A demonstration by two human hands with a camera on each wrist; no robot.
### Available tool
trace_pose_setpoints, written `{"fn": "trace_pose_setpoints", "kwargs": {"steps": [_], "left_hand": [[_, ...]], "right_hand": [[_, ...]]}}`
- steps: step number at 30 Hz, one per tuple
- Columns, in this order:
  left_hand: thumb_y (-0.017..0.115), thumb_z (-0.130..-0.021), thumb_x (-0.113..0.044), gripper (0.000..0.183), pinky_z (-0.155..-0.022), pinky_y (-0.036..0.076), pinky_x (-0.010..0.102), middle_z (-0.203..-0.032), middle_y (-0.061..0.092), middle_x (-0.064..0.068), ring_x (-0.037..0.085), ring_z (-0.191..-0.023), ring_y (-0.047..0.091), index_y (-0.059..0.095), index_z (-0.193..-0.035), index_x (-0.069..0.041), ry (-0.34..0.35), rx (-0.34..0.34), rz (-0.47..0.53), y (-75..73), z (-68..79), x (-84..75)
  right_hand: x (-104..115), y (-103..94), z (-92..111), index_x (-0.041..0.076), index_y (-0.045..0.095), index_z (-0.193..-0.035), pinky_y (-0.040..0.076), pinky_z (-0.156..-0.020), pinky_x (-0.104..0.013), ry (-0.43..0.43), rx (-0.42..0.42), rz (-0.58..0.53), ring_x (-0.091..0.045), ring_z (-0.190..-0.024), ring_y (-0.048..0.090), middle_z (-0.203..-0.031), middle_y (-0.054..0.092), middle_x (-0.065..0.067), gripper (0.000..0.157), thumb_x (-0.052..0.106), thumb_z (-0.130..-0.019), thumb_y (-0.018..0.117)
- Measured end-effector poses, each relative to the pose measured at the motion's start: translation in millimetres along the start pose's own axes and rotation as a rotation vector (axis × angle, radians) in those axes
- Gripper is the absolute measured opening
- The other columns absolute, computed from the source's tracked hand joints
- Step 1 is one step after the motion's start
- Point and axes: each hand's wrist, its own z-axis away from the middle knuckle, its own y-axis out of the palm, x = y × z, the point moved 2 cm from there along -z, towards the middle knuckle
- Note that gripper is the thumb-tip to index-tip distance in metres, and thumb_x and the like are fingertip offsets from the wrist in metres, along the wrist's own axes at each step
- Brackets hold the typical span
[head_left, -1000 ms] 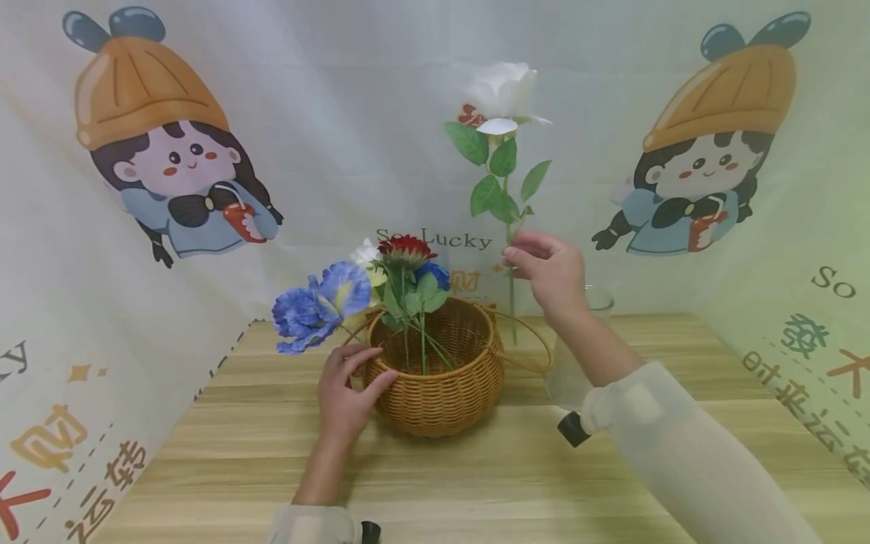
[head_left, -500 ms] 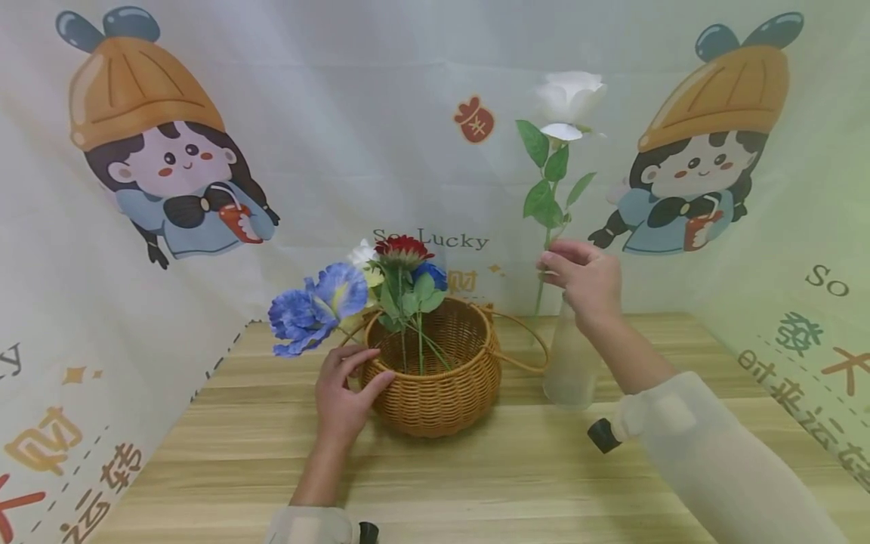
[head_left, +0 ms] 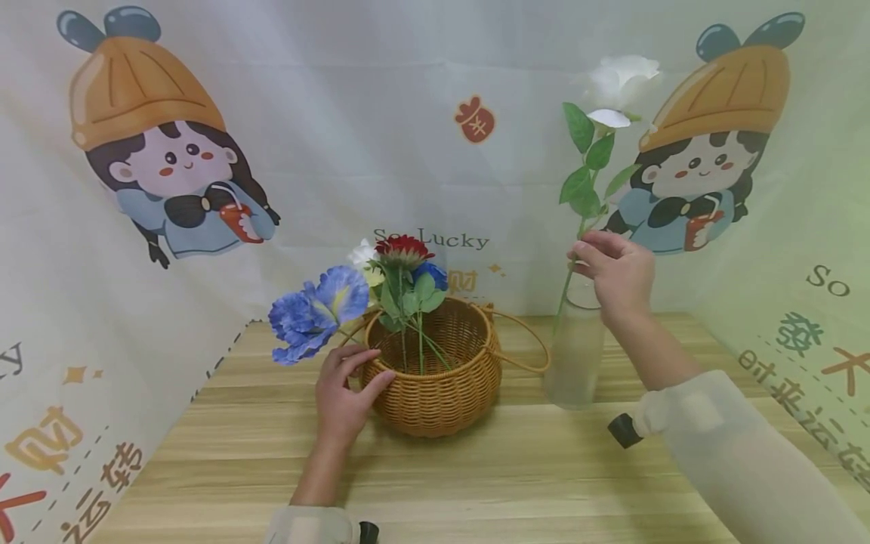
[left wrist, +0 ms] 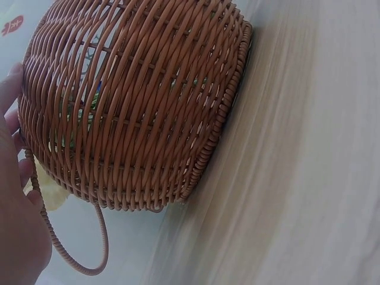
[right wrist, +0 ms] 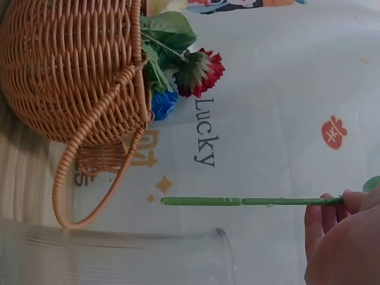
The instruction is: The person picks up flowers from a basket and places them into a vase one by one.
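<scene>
Backdrop [head_left: 421, 151]: pale cloth with hatted cartoon figures and lettering, hung behind a wood-grain tabletop [head_left: 476, 491].
Wicker basket [head_left: 435, 400], head view: mid-tabletop, closer to the back edge, red flower [head_left: 404, 249] and big pale-blue flower [head_left: 319, 310] poking out.
Left hand [head_left: 344, 397]: fingers hooked over the basket's left rim, thumb along the front of it.
White rose [head_left: 621, 79]: up in the air near the tabletop's back edge, right of center. Right hand [head_left: 624, 276] has the stem pinched between thumb and fingers.
What's new: over the last second the rose slid from above the basket's right side to the vase [head_left: 576, 370]. So imo the work is at the vase now, though the stem isn't in it yet.
Left wrist view: fingers at the woven rim, handle loop [left wrist: 98, 261] hanging alongside.
Right wrist view: same pinch; stem's lower end [right wrist: 169, 201] bare, beside the vase and outside it. Can't judge the depth gap.
</scene>
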Motion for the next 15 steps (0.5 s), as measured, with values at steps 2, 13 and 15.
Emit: {"fn": "trace_pose_setpoints", "kwargs": {"steps": [2,13,15], "left_hand": [[0.087,-0.069,-0.012,0.034,-0.068,0.04,0.028,-0.108,0.062,0.009,0.017,-0.095,0.054,0.076,-0.1,-0.008,0.002,-0.001,0.0,0.1,-0.1,0.4],[0.087,-0.069,-0.012,0.034,-0.068,0.04,0.029,-0.111,0.061,0.008,0.02,-0.098,0.054,0.075,-0.101,-0.006,-0.043,0.015,0.008,-0.5,0.5,0.2],[0.087,-0.07,-0.012,0.034,-0.068,0.04,0.029,-0.111,0.061,0.008,0.02,-0.099,0.054,0.076,-0.101,-0.007,-0.047,0.015,0.006,-0.6,0.6,0.0]], "right_hand": [[4,-1.3,-2,-0.008,0.067,-0.092,0.055,-0.066,-0.027,-0.009,-0.004,-0.023,-0.014,-0.07,0.069,-0.079,0.069,-0.008,0.007,-0.005,-0.086,0.07],[27,-9.1,-24,0.002,0.071,-0.085,0.054,-0.064,-0.023,-0.034,-0.095,-0.008,-0.012,-0.069,0.069,-0.078,0.069,-0.004,0.005,-0.002,-0.083,0.074],[30,-10.2,-26,0.005,0.072,-0.084,0.054,-0.065,-0.022,-0.035,-0.114,0.008,-0.012,-0.071,0.069,-0.08,0.069,-0.004,0.005,0.001,-0.083,0.075]]}}
